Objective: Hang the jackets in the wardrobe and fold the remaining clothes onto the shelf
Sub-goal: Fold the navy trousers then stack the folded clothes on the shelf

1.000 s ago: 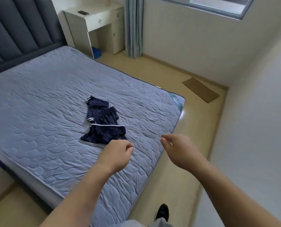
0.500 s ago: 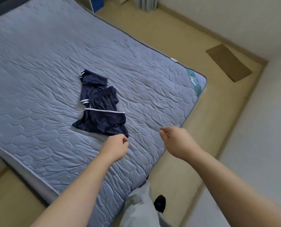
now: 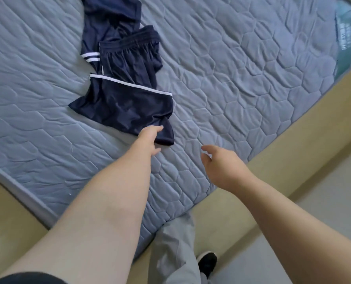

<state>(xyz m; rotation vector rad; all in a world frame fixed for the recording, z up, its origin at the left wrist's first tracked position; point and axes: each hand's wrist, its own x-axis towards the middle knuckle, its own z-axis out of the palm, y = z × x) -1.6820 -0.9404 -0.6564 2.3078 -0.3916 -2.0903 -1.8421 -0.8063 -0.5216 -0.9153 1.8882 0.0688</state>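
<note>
Head view: dark navy shiny shorts with white piping (image 3: 127, 107) lie on the grey quilted mattress (image 3: 242, 78), their long axis running away from the fingers. The nearer left hand (image 3: 150, 138), fingers spread, touches their near corner. The right hand (image 3: 221, 167) hovers beside them, relaxed and empty.

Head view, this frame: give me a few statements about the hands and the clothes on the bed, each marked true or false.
1. The left hand is at the near corner of the dark blue clothes. True.
2. The right hand holds a hanger. False: it holds nothing and is over the mattress, apart from the clothes.
3. The clothes lie on the floor. False: they lie crumpled on the mattress.
4. The clothes have white stripes. True.
</note>
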